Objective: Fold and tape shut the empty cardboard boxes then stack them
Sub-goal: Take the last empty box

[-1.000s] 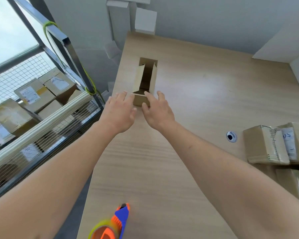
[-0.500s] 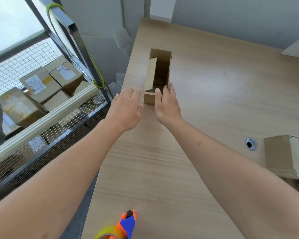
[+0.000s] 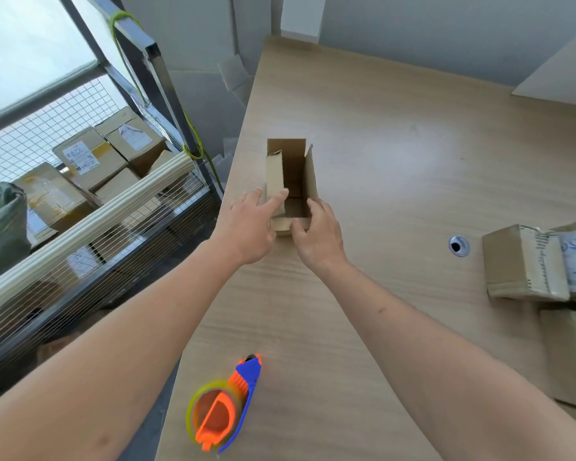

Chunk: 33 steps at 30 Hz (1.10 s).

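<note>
A small open cardboard box (image 3: 293, 168) stands near the left edge of the wooden table (image 3: 396, 154), its flaps up and its inside empty. My left hand (image 3: 251, 227) reaches to the box's left flap with straight fingers, and the index fingertip touches that flap. My right hand (image 3: 316, 234) grips the near flap, thumb curled over its edge. An orange and blue tape dispenser (image 3: 225, 404) lies on the table close to me, between my forearms.
Taped cardboard boxes (image 3: 526, 264) sit at the table's right edge, beside a round cable hole (image 3: 459, 246). To the left stands a wire cage (image 3: 80, 181) with several labelled boxes. A white box (image 3: 301, 18) is beyond the table's far end.
Both hands have closed in on the box: the right hand now grips the near flap and the left fingers touch the left flap. The camera view has shifted.
</note>
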### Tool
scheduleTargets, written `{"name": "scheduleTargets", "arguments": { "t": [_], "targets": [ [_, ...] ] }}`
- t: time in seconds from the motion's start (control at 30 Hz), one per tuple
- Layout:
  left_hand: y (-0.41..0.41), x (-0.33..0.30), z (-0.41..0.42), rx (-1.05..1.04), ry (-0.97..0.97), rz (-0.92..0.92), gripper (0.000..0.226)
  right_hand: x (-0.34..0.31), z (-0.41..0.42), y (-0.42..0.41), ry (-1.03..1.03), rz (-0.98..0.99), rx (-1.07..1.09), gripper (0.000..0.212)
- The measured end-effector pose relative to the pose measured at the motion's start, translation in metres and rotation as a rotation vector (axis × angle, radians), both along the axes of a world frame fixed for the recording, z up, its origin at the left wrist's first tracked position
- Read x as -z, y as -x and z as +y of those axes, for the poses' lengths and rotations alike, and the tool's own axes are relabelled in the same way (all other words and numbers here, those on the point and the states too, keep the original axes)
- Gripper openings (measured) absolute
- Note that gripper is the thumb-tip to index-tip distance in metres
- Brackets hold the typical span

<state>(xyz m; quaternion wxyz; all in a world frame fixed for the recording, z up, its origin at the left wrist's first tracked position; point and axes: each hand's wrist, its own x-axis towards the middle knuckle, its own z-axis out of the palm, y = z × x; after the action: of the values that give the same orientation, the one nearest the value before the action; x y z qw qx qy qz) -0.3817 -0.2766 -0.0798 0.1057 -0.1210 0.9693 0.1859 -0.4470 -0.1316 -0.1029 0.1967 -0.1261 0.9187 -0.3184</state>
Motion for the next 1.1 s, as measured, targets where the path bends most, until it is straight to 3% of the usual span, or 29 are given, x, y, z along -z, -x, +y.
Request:
{"name": "scheduleTargets", "arguments": {
  "t": [0.4, 0.67, 0.97, 1.1],
  "targets": [
    [-0.109, 0.008, 0.096, 0.079, -0.122, -0.13, 0.081, -0.012, 0.115, -0.131, -0.015, -0.03, 0.01, 0.058],
    [-0.168, 0.007, 0.154, 0.117, -0.094, -0.091, 0.077, -0.017, 0.185, -0.195, -0.04, -0.062, 0.025, 0.063],
    [-0.237, -0.014, 0.223, 0.078, 0.007, -0.047, 0.043, -0.02, 0.261, -0.259, -0.04, -0.085, -0.034, 0.08],
    [-0.271, -0.016, 0.251, 0.064, 0.059, -0.058, 0.043, -0.017, 0.295, -0.283, -0.041, -0.113, -0.129, 0.102]
  ]
}}
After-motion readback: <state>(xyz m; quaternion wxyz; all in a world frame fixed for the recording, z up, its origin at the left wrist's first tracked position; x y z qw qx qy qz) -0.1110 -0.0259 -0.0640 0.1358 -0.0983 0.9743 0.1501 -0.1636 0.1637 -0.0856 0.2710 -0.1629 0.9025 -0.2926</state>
